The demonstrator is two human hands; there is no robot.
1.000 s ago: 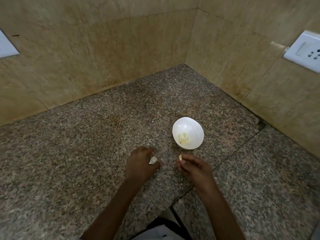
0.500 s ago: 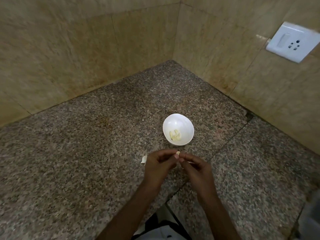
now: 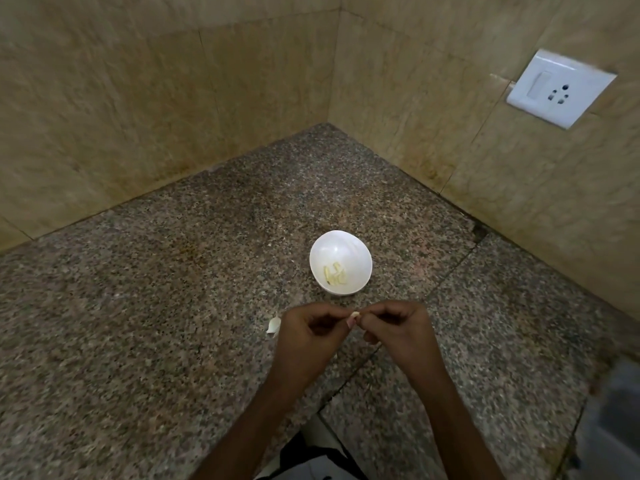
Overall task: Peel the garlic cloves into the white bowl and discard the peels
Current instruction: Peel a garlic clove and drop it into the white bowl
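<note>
A small white bowl (image 3: 349,244) stands on the speckled granite counter (image 3: 138,341) with several pale peeled garlic cloves (image 3: 335,274) in its bottom. Just in front of the bowl my left hand (image 3: 308,336) and my right hand (image 3: 398,327) meet, fingers curled. Between their fingertips they pinch one small garlic clove (image 3: 354,317), mostly hidden by the fingers. A white piece of garlic (image 3: 273,325) lies on the counter right beside my left hand.
Beige tiled walls meet in a corner behind the bowl. A white switch and socket plate (image 3: 559,88) is on the right wall. A seam in the granite (image 3: 446,275) runs diagonally past the bowl. The counter's front edge is near my forearms.
My left hand left the white garlic piece on the counter and came over to my right hand. Both hands now pinch the small clove together. The view has shifted a little.
</note>
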